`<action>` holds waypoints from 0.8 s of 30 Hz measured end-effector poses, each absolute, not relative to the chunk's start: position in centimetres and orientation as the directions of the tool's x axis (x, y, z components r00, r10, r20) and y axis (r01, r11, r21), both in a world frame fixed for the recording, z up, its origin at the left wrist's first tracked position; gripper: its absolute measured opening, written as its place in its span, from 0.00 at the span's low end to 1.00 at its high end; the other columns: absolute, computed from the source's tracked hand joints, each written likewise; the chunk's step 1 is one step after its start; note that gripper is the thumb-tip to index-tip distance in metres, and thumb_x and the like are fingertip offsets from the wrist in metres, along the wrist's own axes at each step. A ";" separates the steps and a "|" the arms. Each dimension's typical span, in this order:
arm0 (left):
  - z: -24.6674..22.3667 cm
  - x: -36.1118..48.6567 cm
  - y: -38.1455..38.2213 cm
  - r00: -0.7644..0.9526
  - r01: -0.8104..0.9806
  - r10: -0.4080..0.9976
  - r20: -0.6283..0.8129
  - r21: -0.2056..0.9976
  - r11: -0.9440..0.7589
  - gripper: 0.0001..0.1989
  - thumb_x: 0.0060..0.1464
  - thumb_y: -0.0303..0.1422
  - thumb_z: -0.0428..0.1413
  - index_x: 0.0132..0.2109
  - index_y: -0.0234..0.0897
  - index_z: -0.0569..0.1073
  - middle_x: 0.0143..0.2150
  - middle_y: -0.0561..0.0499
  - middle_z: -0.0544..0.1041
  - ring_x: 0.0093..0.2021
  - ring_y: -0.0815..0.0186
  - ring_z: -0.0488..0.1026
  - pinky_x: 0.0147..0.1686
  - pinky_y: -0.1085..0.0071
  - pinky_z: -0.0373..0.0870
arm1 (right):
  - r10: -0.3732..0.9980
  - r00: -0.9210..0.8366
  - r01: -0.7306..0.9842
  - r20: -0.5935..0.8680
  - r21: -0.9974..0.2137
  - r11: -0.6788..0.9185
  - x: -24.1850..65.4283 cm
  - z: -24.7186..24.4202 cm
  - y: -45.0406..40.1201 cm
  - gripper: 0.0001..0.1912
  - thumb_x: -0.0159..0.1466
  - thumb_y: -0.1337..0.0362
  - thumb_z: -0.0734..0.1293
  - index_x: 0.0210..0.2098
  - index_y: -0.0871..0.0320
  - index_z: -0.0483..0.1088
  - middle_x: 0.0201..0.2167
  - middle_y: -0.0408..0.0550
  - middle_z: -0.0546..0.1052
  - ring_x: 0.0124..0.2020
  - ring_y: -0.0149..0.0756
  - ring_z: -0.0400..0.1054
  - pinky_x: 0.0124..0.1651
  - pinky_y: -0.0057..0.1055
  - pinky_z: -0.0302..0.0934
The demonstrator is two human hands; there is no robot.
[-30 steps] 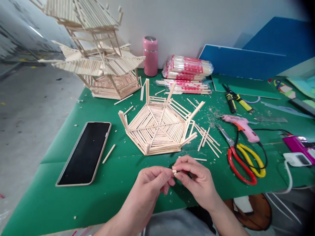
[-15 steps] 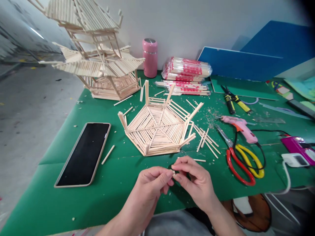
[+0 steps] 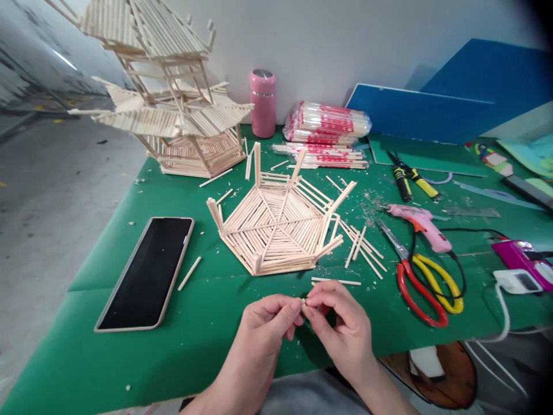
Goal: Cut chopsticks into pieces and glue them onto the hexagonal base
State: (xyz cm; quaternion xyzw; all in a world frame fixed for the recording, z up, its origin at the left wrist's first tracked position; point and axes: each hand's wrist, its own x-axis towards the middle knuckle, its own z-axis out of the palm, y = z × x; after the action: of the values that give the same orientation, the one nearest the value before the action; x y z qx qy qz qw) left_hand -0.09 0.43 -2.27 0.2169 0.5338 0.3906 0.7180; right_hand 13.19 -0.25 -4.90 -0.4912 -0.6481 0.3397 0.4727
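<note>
Near the table's front edge, my left hand [image 3: 268, 329] pinches a short wooden stick [image 3: 303, 302] between thumb and fingers; only its pale tip shows. My right hand [image 3: 341, 323] meets it there, thumb and index finger closed on that same tip. The rest of the stick is hidden by my fingers. Just beyond my hands lies a heptagon-like wooden stick base [image 3: 276, 225] with paired posts rising from its corners. One loose stick [image 3: 336, 281] rests right behind my right hand.
A tiered stick pavilion [image 3: 173, 115] stands back left, beside a pink flask [image 3: 263, 104] and wrapped stick bundles [image 3: 326, 124]. On the right lie pliers [image 3: 406, 176], a pink glue gun [image 3: 421, 223] with its cord, and red-yellow scissors [image 3: 406, 271]. A phone [image 3: 147, 274] lies left.
My right hand's fingers have shifted slightly at the stick's tip, baring more of the loose stick behind them. My left hand keeps its pinch almost unmoved.
</note>
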 end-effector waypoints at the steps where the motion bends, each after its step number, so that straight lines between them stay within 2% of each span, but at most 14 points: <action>1: -2.2 0.0 0.5 0.117 -0.331 0.792 -0.599 0.729 0.600 0.10 0.44 0.33 0.60 0.22 0.31 0.73 0.20 0.52 0.68 0.24 0.71 0.59 0.27 0.73 0.57 | 0.953 -0.071 0.338 0.293 -0.892 0.299 13.2 -4.9 -0.3 0.07 0.57 0.74 0.64 0.32 0.56 0.68 0.31 0.45 0.69 0.30 0.30 0.65 0.27 0.25 0.61; 9: -2.4 0.1 0.5 0.105 -0.318 0.804 -0.585 0.747 0.584 0.10 0.44 0.33 0.59 0.21 0.32 0.72 0.19 0.53 0.66 0.23 0.71 0.58 0.25 0.74 0.56 | 0.946 -0.065 0.417 0.318 -0.853 0.315 13.1 -5.2 -0.4 0.06 0.57 0.73 0.63 0.31 0.56 0.66 0.32 0.47 0.69 0.31 0.33 0.66 0.29 0.28 0.62; 18: -2.2 0.2 0.6 0.083 -0.339 0.804 -0.589 0.742 0.579 0.09 0.43 0.33 0.60 0.21 0.31 0.73 0.19 0.52 0.68 0.23 0.72 0.59 0.25 0.75 0.57 | 0.972 -0.049 0.368 0.228 -0.901 0.230 13.2 -4.8 -0.3 0.04 0.59 0.70 0.61 0.29 0.56 0.63 0.29 0.45 0.66 0.31 0.32 0.64 0.33 0.29 0.61; 21: -2.3 0.1 0.7 0.041 -0.384 0.790 -0.612 0.720 0.578 0.09 0.42 0.33 0.61 0.24 0.31 0.75 0.21 0.51 0.71 0.23 0.72 0.60 0.26 0.75 0.58 | 0.971 -0.046 0.458 0.237 -0.858 0.231 13.6 -4.7 0.0 0.04 0.59 0.71 0.61 0.29 0.57 0.63 0.30 0.46 0.67 0.30 0.32 0.63 0.31 0.29 0.60; 24: -2.3 -0.2 0.6 0.034 -0.428 0.790 -0.612 0.706 0.565 0.08 0.43 0.33 0.61 0.25 0.31 0.76 0.22 0.51 0.71 0.24 0.72 0.61 0.28 0.76 0.59 | 0.968 -0.145 0.605 0.204 -0.756 0.250 14.1 -4.2 0.5 0.03 0.58 0.71 0.61 0.29 0.57 0.64 0.33 0.48 0.67 0.36 0.36 0.64 0.37 0.34 0.60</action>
State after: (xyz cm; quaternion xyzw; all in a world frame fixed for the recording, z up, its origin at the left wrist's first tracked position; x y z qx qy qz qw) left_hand -0.21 0.62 -2.31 0.1675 0.5415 0.4354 0.6994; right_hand 14.12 0.47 -4.22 -0.5539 -0.7102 0.2611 0.3473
